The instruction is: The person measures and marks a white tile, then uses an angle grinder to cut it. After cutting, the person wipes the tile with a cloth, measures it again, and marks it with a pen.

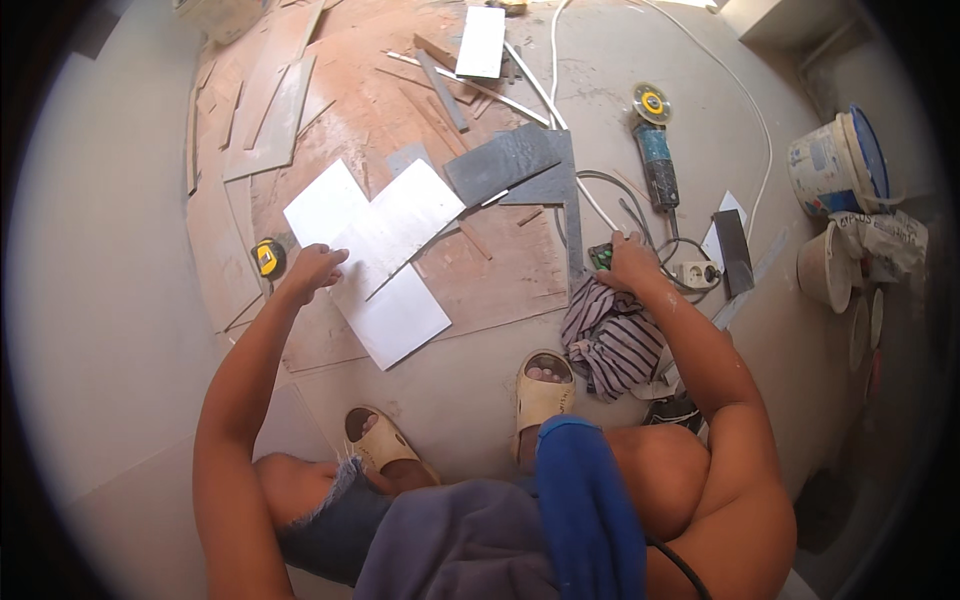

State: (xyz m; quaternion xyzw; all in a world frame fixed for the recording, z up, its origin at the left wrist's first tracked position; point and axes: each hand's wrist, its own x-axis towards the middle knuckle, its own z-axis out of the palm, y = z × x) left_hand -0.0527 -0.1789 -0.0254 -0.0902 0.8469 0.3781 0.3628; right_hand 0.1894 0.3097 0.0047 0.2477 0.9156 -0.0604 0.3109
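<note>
Knees and a blue cloth (pixel 585 500) fill the bottom of my view, with two sandals (pixel 543 393) planted on the dusty floor (pixel 110 300) just ahead. Beyond them a striped rag (pixel 608 335) lies crumpled under my right forearm.

My left hand (pixel 312 268) rests with fingers loosely curled on the near-left edge of a white tile (pixel 390 262), pressing rather than gripping it. The right hand (pixel 632 262) sits by a small green tool (pixel 601 256); whether it grips that I cannot tell.

That tile lies flat on a wooden board (pixel 490 270), overlapping other white tiles, its long axis running from near-left to far-right, toward the dark tile (pixel 505 165). I judge it stiff, fairly heavy, glossy and brittle at the corners, so I would lift it by two opposite long edges, not a corner.

A yellow tape measure (pixel 267 257) sits just left of my left hand. Farther off lie an angle grinder (pixel 655 150), its cable, and buckets (pixel 835 165).
</note>
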